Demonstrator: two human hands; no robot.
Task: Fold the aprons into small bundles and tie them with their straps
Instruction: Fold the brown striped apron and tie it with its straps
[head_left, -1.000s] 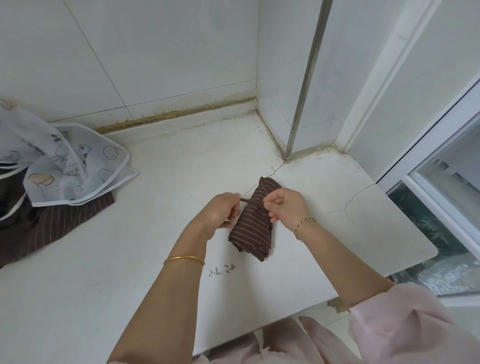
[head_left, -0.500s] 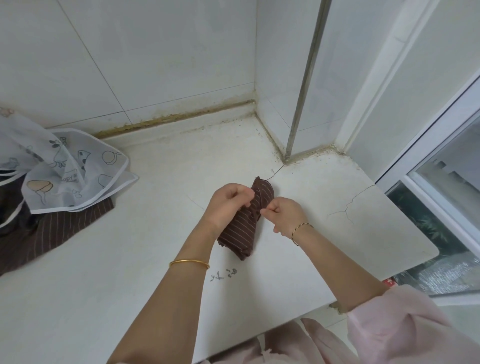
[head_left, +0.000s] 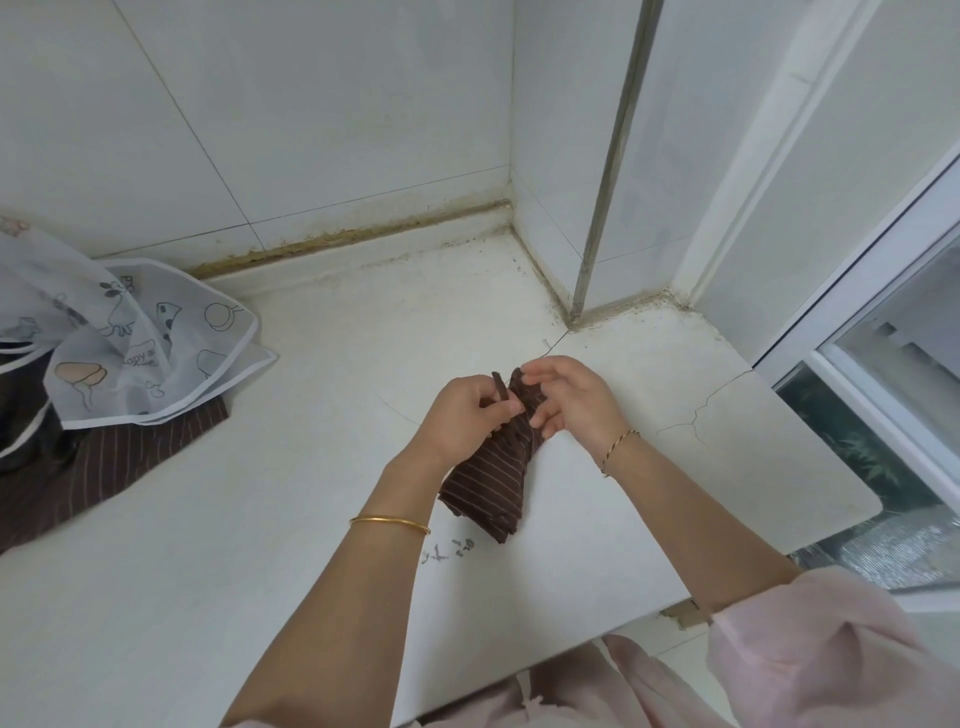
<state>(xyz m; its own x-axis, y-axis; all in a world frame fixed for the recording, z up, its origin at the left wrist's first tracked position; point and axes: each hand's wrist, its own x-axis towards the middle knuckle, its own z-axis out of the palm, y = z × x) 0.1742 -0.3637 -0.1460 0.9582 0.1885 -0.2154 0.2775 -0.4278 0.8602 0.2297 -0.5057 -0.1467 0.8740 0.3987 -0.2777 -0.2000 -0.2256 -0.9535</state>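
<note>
A brown striped apron bundle is held just above the white counter at the centre. My left hand pinches a thin dark strap at the bundle's upper end. My right hand curls its fingers round the top of the bundle from the right, thumb and fingertips on the cloth. The bundle's lower end hangs down toward me. How the strap runs behind the fingers is hidden.
At the left edge lies a heap of aprons: a white translucent one with cartoon prints over a brown striped one. Tiled walls meet in a corner behind. A window frame borders the counter's right side. The counter has a crack.
My left hand has come off the top of the bundle and now pinches the strap upright. My right hand has moved up over the bundle's top end. The bundle hangs lower toward me.
</note>
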